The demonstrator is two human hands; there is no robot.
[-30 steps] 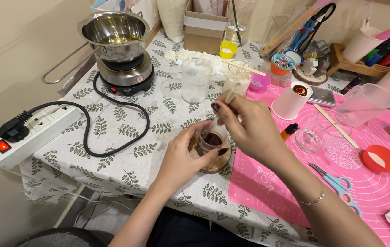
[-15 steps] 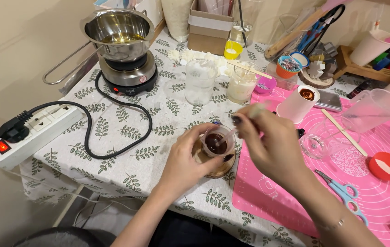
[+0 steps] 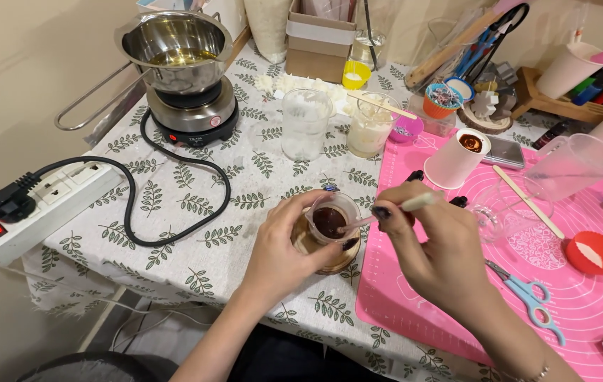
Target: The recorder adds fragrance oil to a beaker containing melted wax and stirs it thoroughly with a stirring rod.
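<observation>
Hands working over a small clear cup of dark brown liquid at the table's near edge.

Left hand (image 3: pixel 280 258) is wrapping its fingers around the small clear cup (image 3: pixel 332 221), clamped on its side, while the cup is sitting on a round wooden coaster (image 3: pixel 330 260) on the leaf-print tablecloth (image 3: pixel 174 205), just beside the pink silicone mat (image 3: pixel 584 311). Right hand (image 3: pixel 432 244) is pinching a pale stirring stick (image 3: pixel 386 212) between thumb and fingertips, closed on it, with the stick's lower end dipping into the brown liquid. Blue-handled scissors (image 3: pixel 531 297) are lying on the mat near the right wrist, and a white paper cup (image 3: pixel 457 159) is standing just beyond the right hand. Farther back, a steel pot (image 3: pixel 174 49) is resting on a small electric hotplate (image 3: pixel 192 113), its black cord running to a white power strip (image 3: pixel 39 205) at the left.
</observation>
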